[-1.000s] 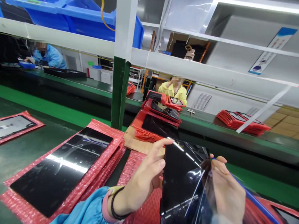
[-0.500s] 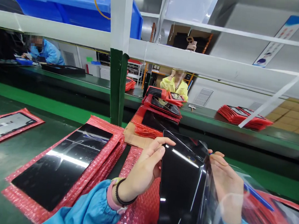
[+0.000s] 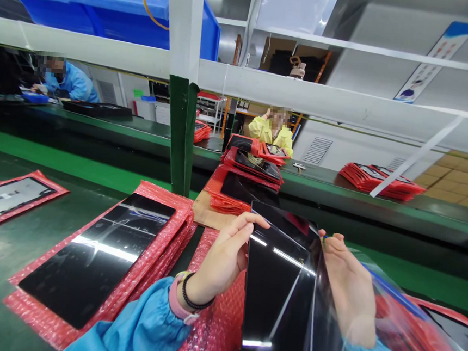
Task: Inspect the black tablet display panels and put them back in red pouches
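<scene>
A glossy black glass panel stands tilted up in front of me. My left hand grips its left edge, thumb on the top corner. My right hand is at the panel's right edge, behind a clear film that is lifted off the panel and blurs the hand. A blue pen lies along that hand. Under the panel is red bubble wrap.
Another black panel lies on a stack of red bubble wrap at my left, one more farther left. Stacks of wrapped panels sit on the green conveyor behind. A green-white post stands ahead. Two other people work beyond.
The panel has risen and tilted more upright. Both hands moved up and slightly left with it, and the clear film has spread farther off the right side.
</scene>
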Demonstrator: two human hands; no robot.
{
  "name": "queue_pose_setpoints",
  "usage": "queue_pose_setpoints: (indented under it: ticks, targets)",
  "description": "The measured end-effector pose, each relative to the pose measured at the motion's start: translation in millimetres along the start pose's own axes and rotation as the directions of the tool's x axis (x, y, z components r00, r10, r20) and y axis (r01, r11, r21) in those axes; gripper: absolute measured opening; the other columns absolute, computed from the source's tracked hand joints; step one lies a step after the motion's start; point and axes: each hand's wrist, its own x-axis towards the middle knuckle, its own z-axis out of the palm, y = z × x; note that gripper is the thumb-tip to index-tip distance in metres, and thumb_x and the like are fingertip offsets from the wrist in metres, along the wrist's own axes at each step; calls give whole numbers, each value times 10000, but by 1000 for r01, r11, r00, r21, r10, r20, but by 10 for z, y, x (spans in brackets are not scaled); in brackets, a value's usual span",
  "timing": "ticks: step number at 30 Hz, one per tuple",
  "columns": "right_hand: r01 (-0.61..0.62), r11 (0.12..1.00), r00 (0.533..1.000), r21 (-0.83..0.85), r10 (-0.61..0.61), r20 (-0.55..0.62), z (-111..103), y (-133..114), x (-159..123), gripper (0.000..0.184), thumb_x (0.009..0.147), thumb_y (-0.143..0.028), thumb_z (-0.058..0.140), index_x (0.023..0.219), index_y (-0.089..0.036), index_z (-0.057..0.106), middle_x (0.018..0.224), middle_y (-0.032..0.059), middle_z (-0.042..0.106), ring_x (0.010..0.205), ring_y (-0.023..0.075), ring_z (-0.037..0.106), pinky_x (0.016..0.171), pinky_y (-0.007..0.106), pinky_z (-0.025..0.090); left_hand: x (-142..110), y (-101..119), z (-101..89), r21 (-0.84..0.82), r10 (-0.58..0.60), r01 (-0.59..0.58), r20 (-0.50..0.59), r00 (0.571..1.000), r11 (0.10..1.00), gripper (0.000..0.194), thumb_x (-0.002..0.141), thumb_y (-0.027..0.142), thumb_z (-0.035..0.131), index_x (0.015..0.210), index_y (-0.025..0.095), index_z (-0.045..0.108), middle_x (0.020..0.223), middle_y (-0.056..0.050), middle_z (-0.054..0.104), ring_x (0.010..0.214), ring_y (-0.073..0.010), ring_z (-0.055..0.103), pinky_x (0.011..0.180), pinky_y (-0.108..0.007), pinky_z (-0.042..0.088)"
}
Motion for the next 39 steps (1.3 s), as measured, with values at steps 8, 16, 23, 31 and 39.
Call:
queue_pose_setpoints:
  ticks: [8,16,23,31,39]
  targets:
    - [14,999,998,-51,-11,61,121,-69,-279,478,582,-197,806,1005,-269,595,1179,24,701,1251,234,537,1156,444,246,-22,-9,-42,198,105,-101,-8,994,975,192,897,303,571,945,207,730,896,-13,679,832,-165,593,762,-244,455]
    - [-122,982,982,-143,140,126,-111,450,-349,453,603,-329,818,999,-266,605,1327,55,619,1353,267,417,1155,487,200,-136,-139,-355,33,-48,56,-208,977,998,678,874,289,618,1483,287,320,1360,-33,587,1314,-157,462,1132,-306,272]
    - [-177,970,960,-167,207,186,-203,1173,-511,342,626,-312,766,925,-256,609,1118,59,708,1227,272,541,1076,494,320,-660,-142,-1013,387,-5,191,-432,902,902,545,705,353,696,1198,177,544,1419,-132,506,1365,-254,399,1139,-332,275]
    - [-88,980,971,-178,124,205,-26,1489,-604,314,662,-315,693,946,-260,570,1059,46,684,1143,260,602,1054,499,335,-1000,-87,-1309,367,-306,545,-538,785,754,464,656,348,716,1043,136,569,877,-74,663,785,-202,632,685,-306,465]
    - [204,936,962,-287,-137,237,31,1559,-704,286,767,-290,602,1035,-231,522,1226,95,601,1210,249,537,1106,486,290,-773,-136,-1175,498,-343,470,-329,880,729,276,573,327,807,617,152,598,576,36,558,597,-134,530,647,-270,422]
